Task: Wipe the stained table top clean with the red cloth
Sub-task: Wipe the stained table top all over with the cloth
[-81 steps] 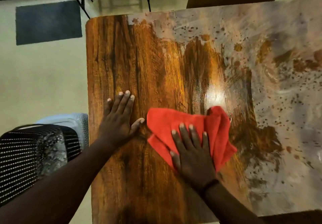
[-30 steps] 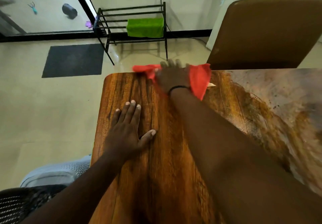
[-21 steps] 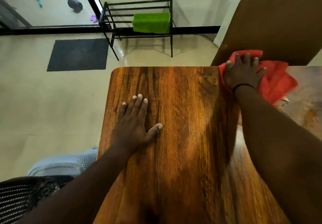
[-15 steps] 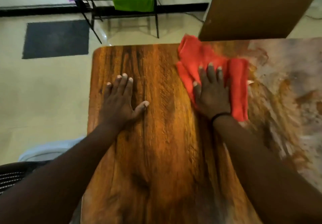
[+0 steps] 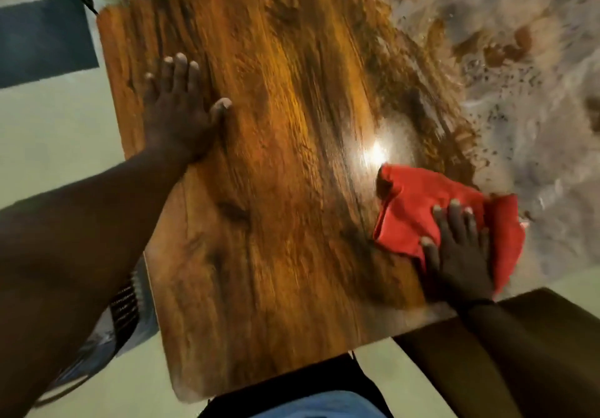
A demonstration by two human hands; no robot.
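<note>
The wooden table top fills the view; its left and middle show clean brown grain. A pale grey film with brown specks, the stain, covers the right part. The red cloth lies crumpled near the table's front right, at the edge of the stain. My right hand presses flat on the cloth with fingers spread. My left hand rests flat on the clean wood near the far left, fingers apart, holding nothing.
A dark floor mat lies on the pale floor beyond the table's left edge. A mesh chair stands at the lower left. A brown chair back sits by the front right edge. A light glare marks the wood.
My right hand has dragged the red cloth from the far edge down toward the front right. The view has tilted down. My left hand stays planted on the wood.
</note>
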